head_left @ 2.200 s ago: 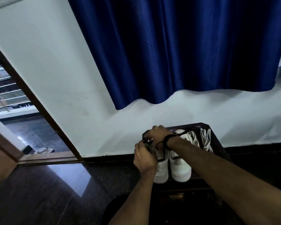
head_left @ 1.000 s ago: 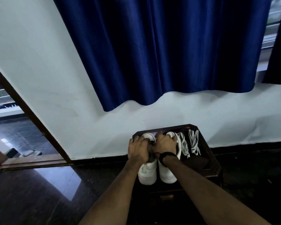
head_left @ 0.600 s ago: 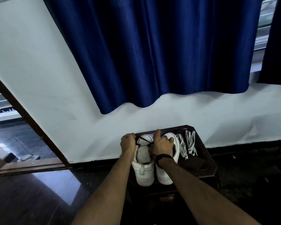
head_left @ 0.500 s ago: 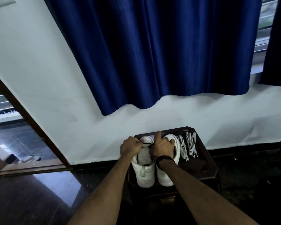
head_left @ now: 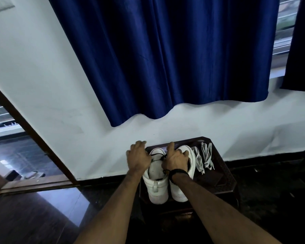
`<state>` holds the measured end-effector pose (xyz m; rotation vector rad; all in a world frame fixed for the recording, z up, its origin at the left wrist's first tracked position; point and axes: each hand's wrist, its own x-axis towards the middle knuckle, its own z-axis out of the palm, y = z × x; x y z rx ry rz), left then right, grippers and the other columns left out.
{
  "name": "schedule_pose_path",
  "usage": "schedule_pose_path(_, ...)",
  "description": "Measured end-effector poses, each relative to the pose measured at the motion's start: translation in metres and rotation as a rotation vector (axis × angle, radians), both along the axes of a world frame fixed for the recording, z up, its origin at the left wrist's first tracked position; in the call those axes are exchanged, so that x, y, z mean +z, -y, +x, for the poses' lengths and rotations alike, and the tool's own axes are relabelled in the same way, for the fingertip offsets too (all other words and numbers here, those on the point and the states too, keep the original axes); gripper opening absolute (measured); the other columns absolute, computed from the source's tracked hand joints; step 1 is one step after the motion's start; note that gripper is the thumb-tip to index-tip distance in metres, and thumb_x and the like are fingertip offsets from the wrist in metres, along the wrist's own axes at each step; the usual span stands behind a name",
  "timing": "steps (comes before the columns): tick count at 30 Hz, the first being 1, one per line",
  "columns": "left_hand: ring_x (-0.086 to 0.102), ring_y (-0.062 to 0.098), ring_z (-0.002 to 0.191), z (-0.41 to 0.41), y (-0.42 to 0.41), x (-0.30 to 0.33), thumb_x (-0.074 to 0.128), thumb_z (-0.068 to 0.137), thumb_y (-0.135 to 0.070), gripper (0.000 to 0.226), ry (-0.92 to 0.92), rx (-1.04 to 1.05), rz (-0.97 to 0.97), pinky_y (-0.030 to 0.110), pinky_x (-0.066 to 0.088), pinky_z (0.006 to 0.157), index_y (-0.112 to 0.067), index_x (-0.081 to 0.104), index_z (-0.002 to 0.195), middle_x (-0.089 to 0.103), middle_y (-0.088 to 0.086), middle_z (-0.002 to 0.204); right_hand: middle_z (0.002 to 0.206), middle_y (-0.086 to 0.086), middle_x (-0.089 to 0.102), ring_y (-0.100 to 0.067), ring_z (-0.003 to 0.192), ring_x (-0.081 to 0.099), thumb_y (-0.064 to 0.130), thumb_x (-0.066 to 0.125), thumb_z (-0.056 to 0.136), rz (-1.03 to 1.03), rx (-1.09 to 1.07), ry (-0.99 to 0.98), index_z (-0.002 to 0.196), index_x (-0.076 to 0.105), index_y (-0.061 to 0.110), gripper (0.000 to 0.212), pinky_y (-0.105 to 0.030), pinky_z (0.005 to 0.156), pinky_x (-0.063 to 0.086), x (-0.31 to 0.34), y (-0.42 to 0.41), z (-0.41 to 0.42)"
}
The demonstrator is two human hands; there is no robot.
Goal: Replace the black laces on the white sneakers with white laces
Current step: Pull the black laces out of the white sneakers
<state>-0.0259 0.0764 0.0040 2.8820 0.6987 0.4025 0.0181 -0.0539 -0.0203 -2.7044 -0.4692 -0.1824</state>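
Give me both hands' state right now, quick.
Left hand: pinching the black lace at the left sneaker.
Right hand: resting on the right sneaker, fingers spread; whether it holds lace cannot be told.

Two sneakers (head_left: 156,189) side by side on stool (head_left: 225,184), laces (head_left: 203,158) right.

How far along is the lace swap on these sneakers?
Early. Done: nothing clearly finished; white laces lie unused on the dark table. In hand: left hand and right hand work the black lace on the left sneaker. Left: finish unlacing, the right sneaker, then relacing.
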Motion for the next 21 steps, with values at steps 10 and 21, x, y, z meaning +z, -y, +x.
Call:
schedule_pose_path(10,0.056,0.024,0.104,0.021,0.011,-0.003,0.057,0.083,-0.016,0.021,-0.031,-0.267,0.235,0.034,0.045,0.085,-0.015,0.069,0.099,0.064,0.003,0.106,0.102,-0.007,0.066,-0.027,0.097,0.060,0.022,0.058,0.077,-0.004,0.007,-0.019,0.137,0.029,0.011,0.067,-0.042,0.096,0.031,-0.004,0.001,0.003)
schedule_pose_path(21,0.063,0.025,0.104,0.018,0.008,-0.019,0.056,0.087,-0.033,0.027,-0.121,-0.261,0.036,0.032,0.048,0.088,-0.022,0.073,0.104,0.070,0.004,0.113,0.104,-0.006,0.066,-0.027,0.101,0.060,0.022,0.055,0.081,-0.012,0.004,-0.022,0.139,0.028,0.011,0.065,-0.043,0.099,0.031,-0.001,0.003,0.001)
